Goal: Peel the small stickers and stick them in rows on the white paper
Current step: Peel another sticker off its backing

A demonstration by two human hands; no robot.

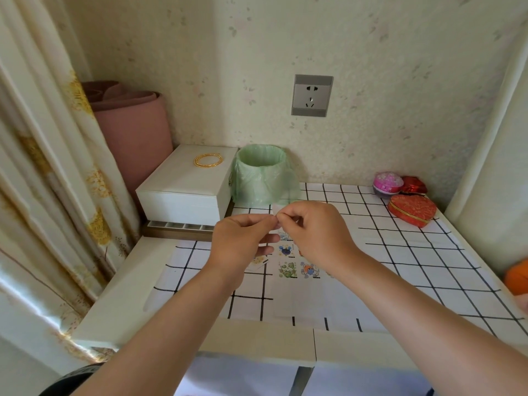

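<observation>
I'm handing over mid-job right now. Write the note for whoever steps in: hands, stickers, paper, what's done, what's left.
Left hand and right hand: both pinch one small pale piece above the table. I cannot tell whether it is sticker or backing.
White paper: flat on the checked cloth, below the hands.
Done: a blue sticker, a green sticker and an orange-and-blue sticker sit in rows at its far end. The hands hide others.
Left: finish this peel, then fill the bare near part.
The green-lined bin stands behind the hands.
</observation>
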